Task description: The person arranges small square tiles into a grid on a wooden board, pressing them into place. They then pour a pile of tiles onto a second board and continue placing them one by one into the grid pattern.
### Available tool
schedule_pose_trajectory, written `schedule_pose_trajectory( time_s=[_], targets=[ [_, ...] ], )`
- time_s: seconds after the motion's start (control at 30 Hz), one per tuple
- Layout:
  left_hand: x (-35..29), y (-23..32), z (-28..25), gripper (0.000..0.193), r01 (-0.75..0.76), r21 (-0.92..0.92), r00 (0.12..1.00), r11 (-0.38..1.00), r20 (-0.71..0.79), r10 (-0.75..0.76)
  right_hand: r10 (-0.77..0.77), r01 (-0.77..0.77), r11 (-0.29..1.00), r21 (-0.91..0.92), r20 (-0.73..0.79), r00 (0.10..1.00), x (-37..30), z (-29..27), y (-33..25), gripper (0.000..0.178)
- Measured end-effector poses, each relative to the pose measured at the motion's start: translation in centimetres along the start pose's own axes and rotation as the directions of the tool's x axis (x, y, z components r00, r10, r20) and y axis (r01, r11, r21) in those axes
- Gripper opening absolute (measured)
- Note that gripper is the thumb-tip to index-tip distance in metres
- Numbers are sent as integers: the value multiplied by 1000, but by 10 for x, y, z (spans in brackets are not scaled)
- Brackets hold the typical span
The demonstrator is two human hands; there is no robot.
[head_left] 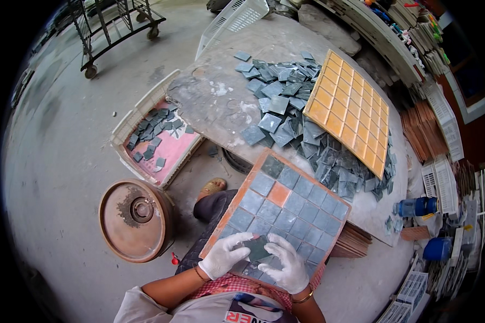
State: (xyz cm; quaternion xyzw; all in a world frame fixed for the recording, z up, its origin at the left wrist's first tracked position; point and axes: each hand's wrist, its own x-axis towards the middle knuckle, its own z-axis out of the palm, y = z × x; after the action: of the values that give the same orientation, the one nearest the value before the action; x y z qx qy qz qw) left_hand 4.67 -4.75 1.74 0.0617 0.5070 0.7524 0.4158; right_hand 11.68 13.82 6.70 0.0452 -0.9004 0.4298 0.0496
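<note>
My left hand and my right hand, both in white gloves, grip a dark grey-green square tile between them by its opposite sides. Directly beneath is a reddish-brown tray with square slots, tilted across my lap and the table edge. Grey tiles fill most of its visible slots; one slot in the upper rows shows bare orange. My hands and the held tile hide part of the lower rows. Just past the tray, a heap of loose slate-coloured tiles lies on the table.
A yellow gridded tray leans on the tile heap on the stone-like table. To the left stand a pink-bottomed crate holding tile pieces and a round brown lidded drum. Stacked brown trays and blue-capped jugs are at right.
</note>
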Motion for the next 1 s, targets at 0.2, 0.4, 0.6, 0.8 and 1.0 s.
schedule_pose_trajectory(
  time_s=[0.2,0.4,0.6,0.8,1.0],
  targets=[
    [-1,7,4,59,-166,430,984,888,10,179,334,-286,810,512,-1,943,-16,11,18,65],
    [0,-7,0,61,-175,408,984,896,44,172,356,-350,846,402,63,932,-14,9,17,65],
    [-2,-4,0,62,-143,367,990,919,48,135,234,-252,950,183,112,966,-9,1,10,64],
    [-2,-1,-1,61,-115,363,993,925,77,93,-18,46,994,-101,264,964,6,-7,15,63],
    [6,-8,-5,60,-172,271,975,947,-93,204,166,-161,964,-213,2,986,40,-14,36,62]
  ],
)
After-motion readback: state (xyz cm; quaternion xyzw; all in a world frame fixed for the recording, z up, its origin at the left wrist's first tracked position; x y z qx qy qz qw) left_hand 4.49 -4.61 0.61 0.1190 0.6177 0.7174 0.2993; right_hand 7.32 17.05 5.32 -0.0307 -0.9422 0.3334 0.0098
